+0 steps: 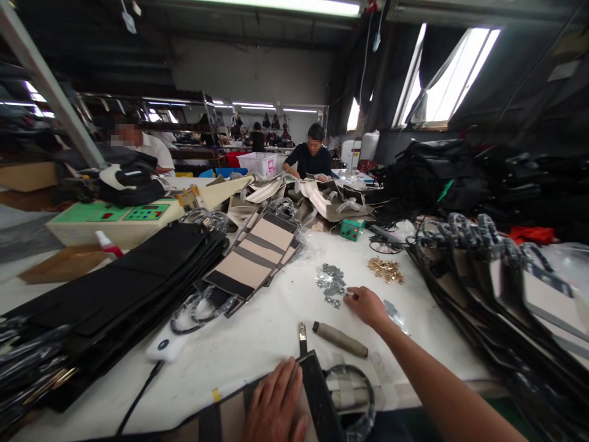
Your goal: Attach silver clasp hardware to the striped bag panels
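My left hand [276,402] lies flat, fingers stretched, on a beige and black bag panel [232,417] at the table's front edge. A black strap with a metal clasp [302,333] sticks out from the panel's far end. Beside it is a plastic-wrapped looped handle [370,393]. My right hand [368,307] reaches forward, thumb and forefinger pinched on a small metal plate [343,293] at the edge of a pile of silvery plates [330,279]. Between the hands, a grey rod-like tool [340,339] rests on the white table [262,331].
Gold-coloured metal pieces [385,270] lie past my right hand, near a green box [352,229]. Stacked black bag panels [124,276] fill the left, with beige-striped panels [257,252] alongside. Bags with wrapped handles [478,276] stand right. A co-worker [313,153] sits opposite.
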`<action>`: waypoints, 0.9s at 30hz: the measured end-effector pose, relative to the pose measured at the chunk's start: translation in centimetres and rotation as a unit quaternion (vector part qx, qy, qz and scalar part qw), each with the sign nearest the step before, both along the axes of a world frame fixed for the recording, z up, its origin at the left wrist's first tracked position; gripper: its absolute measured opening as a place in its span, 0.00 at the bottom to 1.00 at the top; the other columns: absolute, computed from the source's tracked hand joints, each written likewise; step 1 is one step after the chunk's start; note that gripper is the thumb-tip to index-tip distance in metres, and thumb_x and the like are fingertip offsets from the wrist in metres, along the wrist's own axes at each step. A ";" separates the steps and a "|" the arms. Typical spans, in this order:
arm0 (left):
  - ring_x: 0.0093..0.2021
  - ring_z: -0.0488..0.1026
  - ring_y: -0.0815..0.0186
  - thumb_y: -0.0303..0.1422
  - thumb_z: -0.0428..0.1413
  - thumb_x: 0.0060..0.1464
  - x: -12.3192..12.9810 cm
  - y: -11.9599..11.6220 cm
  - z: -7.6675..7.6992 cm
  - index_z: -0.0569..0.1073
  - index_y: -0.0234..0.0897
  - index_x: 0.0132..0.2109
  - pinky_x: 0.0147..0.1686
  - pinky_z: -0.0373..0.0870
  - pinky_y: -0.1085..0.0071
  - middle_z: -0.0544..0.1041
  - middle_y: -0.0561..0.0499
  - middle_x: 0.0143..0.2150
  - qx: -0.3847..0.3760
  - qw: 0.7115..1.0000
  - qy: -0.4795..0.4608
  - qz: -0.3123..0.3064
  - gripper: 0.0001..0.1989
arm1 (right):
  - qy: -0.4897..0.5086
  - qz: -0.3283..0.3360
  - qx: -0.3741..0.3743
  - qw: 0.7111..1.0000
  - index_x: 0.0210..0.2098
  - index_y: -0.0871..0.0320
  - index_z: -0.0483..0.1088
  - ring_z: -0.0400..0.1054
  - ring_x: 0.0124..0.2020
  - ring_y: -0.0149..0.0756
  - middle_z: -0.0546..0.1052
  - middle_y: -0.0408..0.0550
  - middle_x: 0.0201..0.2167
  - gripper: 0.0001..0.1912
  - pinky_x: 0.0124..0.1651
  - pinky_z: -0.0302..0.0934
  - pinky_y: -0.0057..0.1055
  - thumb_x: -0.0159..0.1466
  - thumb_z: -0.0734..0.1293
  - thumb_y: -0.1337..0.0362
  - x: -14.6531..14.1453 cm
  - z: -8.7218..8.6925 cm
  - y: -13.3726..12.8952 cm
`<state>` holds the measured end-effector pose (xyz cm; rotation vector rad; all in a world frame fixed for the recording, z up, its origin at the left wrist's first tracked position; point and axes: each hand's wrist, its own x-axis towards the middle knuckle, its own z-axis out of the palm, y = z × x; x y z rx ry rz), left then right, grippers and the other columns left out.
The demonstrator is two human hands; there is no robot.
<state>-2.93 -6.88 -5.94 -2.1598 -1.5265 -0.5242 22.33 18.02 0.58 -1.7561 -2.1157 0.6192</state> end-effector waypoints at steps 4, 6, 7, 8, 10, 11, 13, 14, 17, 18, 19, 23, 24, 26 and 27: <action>0.64 0.69 0.57 0.32 0.56 0.52 -0.4 0.2 -1.2 0.70 0.38 0.67 0.57 0.67 0.65 0.75 0.47 0.66 0.011 1.000 0.017 -0.010 0.33 | -0.022 -0.012 -0.020 1.000 0.46 0.55 0.81 0.74 0.39 0.43 0.81 0.51 0.39 0.14 0.36 0.58 0.33 0.64 0.68 0.59 -0.4 -0.8 1.2; 0.65 0.69 0.56 0.32 0.56 0.52 -0.4 0.2 -1.4 0.70 0.39 0.67 0.57 0.66 0.64 0.74 0.47 0.66 0.011 1.000 0.014 -0.007 0.33 | -0.020 -0.028 -0.025 0.999 0.47 0.53 0.81 0.74 0.39 0.42 0.81 0.49 0.39 0.14 0.35 0.57 0.32 0.64 0.68 0.58 -0.4 -1.0 1.2; 0.65 0.68 0.56 0.31 0.56 0.52 -0.4 0.2 -1.4 0.69 0.39 0.67 0.57 0.66 0.64 0.74 0.48 0.67 0.011 1.000 0.012 -0.004 0.33 | -0.016 -0.038 -0.026 0.999 0.46 0.53 0.80 0.74 0.39 0.42 0.82 0.48 0.39 0.14 0.35 0.57 0.32 0.63 0.69 0.58 -0.4 -1.1 1.1; 0.66 0.68 0.57 0.31 0.55 0.53 -0.3 0.3 -1.4 0.69 0.39 0.67 0.58 0.66 0.64 0.73 0.48 0.67 0.011 1.000 0.009 -0.001 0.33 | -0.009 -0.049 -0.026 0.998 0.45 0.52 0.80 0.74 0.40 0.41 0.82 0.47 0.40 0.14 0.35 0.57 0.31 0.62 0.69 0.59 -0.5 -1.1 1.0; 0.66 0.67 0.57 0.31 0.55 0.55 -0.2 0.3 -1.3 0.68 0.38 0.68 0.59 0.65 0.64 0.73 0.48 0.68 0.013 1.000 0.002 0.002 0.33 | 0.015 -0.069 -0.020 0.997 0.43 0.52 0.81 0.75 0.41 0.41 0.83 0.47 0.41 0.12 0.36 0.58 0.31 0.61 0.70 0.60 -0.6 -1.1 0.9; 0.67 0.67 0.57 0.31 0.55 0.56 -0.2 0.4 -1.3 0.68 0.38 0.69 0.59 0.64 0.64 0.72 0.47 0.68 0.013 1.000 -0.002 0.001 0.32 | 0.032 -0.077 -0.017 0.996 0.41 0.52 0.81 0.75 0.42 0.41 0.83 0.46 0.41 0.10 0.37 0.59 0.30 0.61 0.70 0.61 -0.6 -1.0 0.9; 0.67 0.66 0.58 0.31 0.55 0.59 0.0 0.4 -1.0 0.66 0.38 0.70 0.59 0.64 0.63 0.72 0.47 0.68 0.012 1.000 -0.017 -0.003 0.32 | 0.073 -0.089 -0.016 0.993 0.37 0.52 0.81 0.75 0.40 0.40 0.83 0.45 0.38 0.07 0.38 0.61 0.30 0.61 0.70 0.62 -0.6 -0.6 0.9; 0.67 0.66 0.57 0.31 0.54 0.60 0.1 0.3 -0.7 0.65 0.38 0.71 0.60 0.64 0.63 0.72 0.47 0.68 0.008 1.000 -0.027 -0.005 0.32 | 0.096 -0.094 -0.019 0.991 0.35 0.53 0.80 0.75 0.37 0.38 0.83 0.45 0.35 0.07 0.37 0.62 0.29 0.61 0.69 0.62 -0.4 -0.3 0.9; 0.69 0.65 0.56 0.32 0.54 0.62 0.8 -0.2 0.4 0.64 0.37 0.71 0.61 0.62 0.60 0.70 0.46 0.70 -0.029 0.998 -0.058 0.004 0.31 | 0.168 -0.112 -0.036 0.979 0.36 0.56 0.79 0.75 0.30 0.35 0.81 0.45 0.29 0.10 0.33 0.63 0.28 0.63 0.67 0.59 0.4 0.9 0.0; 0.69 0.65 0.55 0.32 0.54 0.63 1.1 -0.4 0.9 0.64 0.36 0.71 0.62 0.62 0.58 0.69 0.45 0.71 -0.051 0.996 -0.066 0.010 0.30 | 0.190 -0.115 -0.042 0.974 0.37 0.57 0.79 0.74 0.29 0.34 0.81 0.45 0.30 0.11 0.31 0.63 0.27 0.63 0.67 0.58 0.7 1.3 -0.7; 0.70 0.64 0.54 0.33 0.53 0.65 1.4 -0.6 1.3 0.65 0.35 0.71 0.62 0.62 0.57 0.68 0.44 0.71 -0.073 0.994 -0.075 0.017 0.29 | 0.209 -0.116 -0.048 0.970 0.40 0.58 0.78 0.74 0.29 0.34 0.80 0.46 0.30 0.13 0.30 0.62 0.27 0.63 0.67 0.57 0.8 1.7 -1.8; 0.71 0.62 0.52 0.35 0.51 0.67 2.1 -0.8 2.6 0.64 0.33 0.71 0.64 0.62 0.52 0.64 0.42 0.73 -0.165 0.980 -0.110 0.023 0.27 | 0.281 -0.075 -0.086 0.953 0.50 0.57 0.77 0.73 0.29 0.34 0.79 0.44 0.29 0.22 0.31 0.64 0.28 0.63 0.69 0.51 0.2 2.7 -8.9; 0.72 0.61 0.52 0.35 0.51 0.68 2.2 -0.9 2.9 0.64 0.33 0.71 0.65 0.61 0.52 0.64 0.42 0.74 -0.182 0.976 -0.120 0.024 0.28 | 0.311 -0.065 -0.104 0.943 0.49 0.58 0.78 0.71 0.28 0.34 0.79 0.44 0.28 0.23 0.31 0.64 0.29 0.61 0.71 0.50 -0.2 2.6 -11.1; 0.72 0.60 0.51 0.36 0.51 0.68 2.4 -0.9 3.3 0.64 0.34 0.71 0.66 0.60 0.51 0.63 0.42 0.74 -0.204 0.969 -0.139 0.027 0.28 | 0.354 -0.051 -0.140 0.923 0.45 0.59 0.80 0.70 0.26 0.34 0.78 0.44 0.27 0.22 0.32 0.65 0.31 0.59 0.73 0.49 -1.2 2.0 -15.3; 0.73 0.60 0.50 0.36 0.52 0.68 2.4 -1.0 3.5 0.64 0.34 0.71 0.67 0.60 0.50 0.62 0.42 0.74 -0.211 0.966 -0.147 0.029 0.28 | 0.369 -0.046 -0.154 0.915 0.43 0.59 0.81 0.70 0.26 0.34 0.79 0.45 0.27 0.21 0.32 0.66 0.31 0.59 0.74 0.49 -1.6 1.5 -17.1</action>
